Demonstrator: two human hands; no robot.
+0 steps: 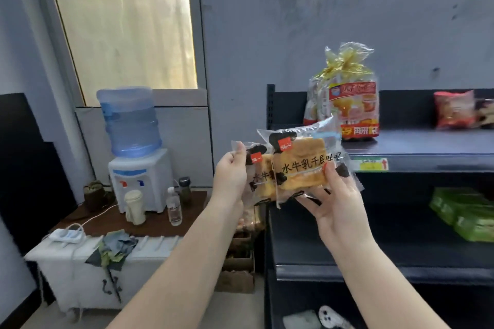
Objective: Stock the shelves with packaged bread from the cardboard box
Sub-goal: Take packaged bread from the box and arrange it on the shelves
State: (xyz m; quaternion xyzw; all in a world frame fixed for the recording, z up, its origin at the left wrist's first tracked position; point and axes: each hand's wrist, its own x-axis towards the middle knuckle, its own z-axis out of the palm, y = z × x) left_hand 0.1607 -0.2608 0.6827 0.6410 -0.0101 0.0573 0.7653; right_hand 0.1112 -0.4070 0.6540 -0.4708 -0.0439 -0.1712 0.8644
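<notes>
At 9 o'clock the water dispenser (139, 152) stands on a low table (160, 224), well clear of your work. Your left hand (231, 176) pinches the edge of 1 bread packet (260, 176) between thumb and curled fingers; your right hand (336, 203) cradles a 2nd packet (302, 165), fingers curled round its lower side, overlapping the 1st. The cardboard box (236, 272) sits at 6 o'clock beside the shelf unit (417, 152). At 2 o'clock the tall bagged bread (347, 104) stands near the shelf's end; I judge a careless placement could topple it, and the slick wrappers could slip from a light pinch.
</notes>
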